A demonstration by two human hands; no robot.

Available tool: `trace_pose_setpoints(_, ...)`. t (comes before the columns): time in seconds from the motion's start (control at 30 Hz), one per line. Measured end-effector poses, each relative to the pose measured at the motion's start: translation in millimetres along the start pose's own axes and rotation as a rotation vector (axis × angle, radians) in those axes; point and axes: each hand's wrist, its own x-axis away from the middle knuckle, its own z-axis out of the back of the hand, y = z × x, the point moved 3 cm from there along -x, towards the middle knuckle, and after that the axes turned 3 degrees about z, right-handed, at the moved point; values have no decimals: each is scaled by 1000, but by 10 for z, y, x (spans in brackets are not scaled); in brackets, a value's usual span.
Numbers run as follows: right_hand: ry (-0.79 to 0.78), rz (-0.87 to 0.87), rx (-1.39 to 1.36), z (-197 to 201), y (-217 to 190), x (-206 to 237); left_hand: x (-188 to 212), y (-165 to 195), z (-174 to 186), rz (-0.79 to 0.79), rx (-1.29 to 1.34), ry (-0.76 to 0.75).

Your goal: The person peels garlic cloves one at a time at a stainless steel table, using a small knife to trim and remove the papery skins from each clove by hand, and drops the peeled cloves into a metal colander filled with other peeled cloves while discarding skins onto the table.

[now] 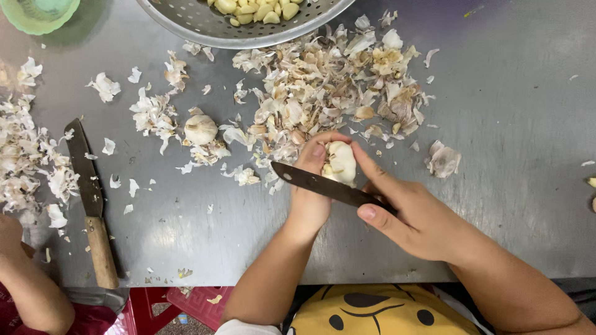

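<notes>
My left hand (310, 192) grips a whole garlic bulb (341, 162) just above the steel table (509, 205). My right hand (416, 217) holds a small dark-bladed knife (323, 185), its forefinger stretched up against the bulb. The blade lies across under the bulb with its tip pointing left. Behind my hands is a big heap of papery garlic skins (335, 87). Another whole garlic bulb (200, 129) rests on the table to the left.
A perforated metal colander (205, 28) with peeled cloves sits at the top edge. A wooden-handled knife (92, 205) lies at the left beside more skins (25, 161). Another person's arm (31, 291) shows at bottom left. A green bowl (37, 13) sits top left.
</notes>
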Motion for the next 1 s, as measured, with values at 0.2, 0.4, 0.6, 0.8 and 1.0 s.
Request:
trace_pose_setpoints(0.2,21,76,28,-45,2,8,42,95,16,-139,-131,-4)
trace_pose_setpoints(0.4,78,29,32,-92,103,16,145,133,-52,-212,-216,-5)
trace_pose_setpoints(0.6,226,43,-230,31,176,-1,245,167,-282,-180,-89,-120)
trace_pose_setpoints(0.8,109,-131,-546,197,337,20,89,301,-68,-152,-240,-247)
trace_pose_setpoints(1.0,122,27,-543,202,382,-34,21,211,-86,-96,-514,-152)
